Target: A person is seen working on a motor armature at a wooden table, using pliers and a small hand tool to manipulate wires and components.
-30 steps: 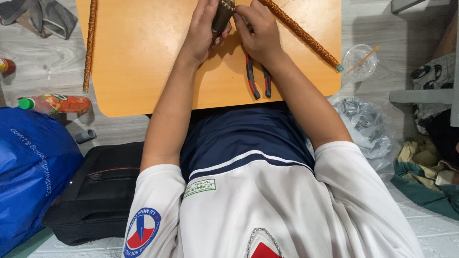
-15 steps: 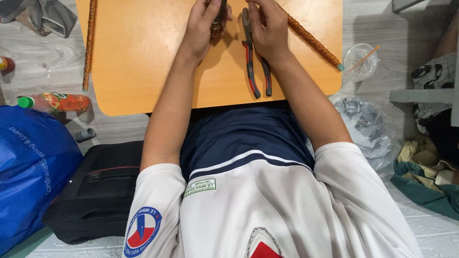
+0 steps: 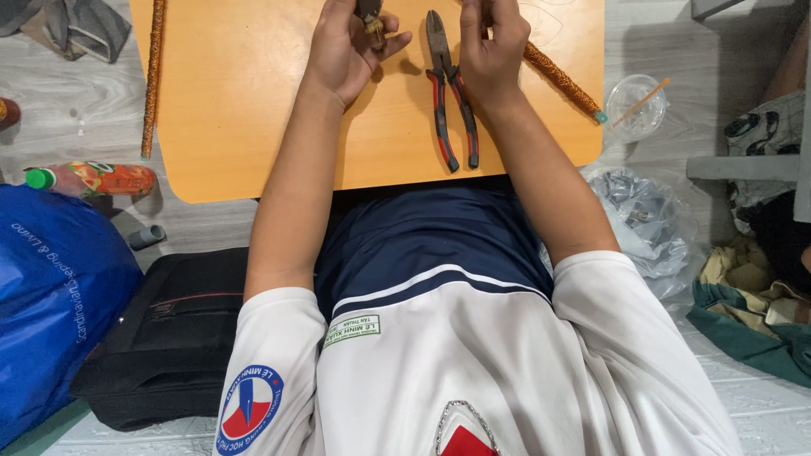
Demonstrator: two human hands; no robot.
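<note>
The low orange table carries everything. Red-handled pliers lie flat on the table, between the two hands. The right hand rests just beside the pliers, fingers curled; whether it grips anything I cannot tell. The left hand pinches a small dark part above the table's far edge.

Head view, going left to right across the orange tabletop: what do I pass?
Long glittery brown stick at the left edge → left hand holding a small dark object → red-and-black-handled pliers lying flat → right hand → second glittery stick → clear plastic cup off the table.
</note>
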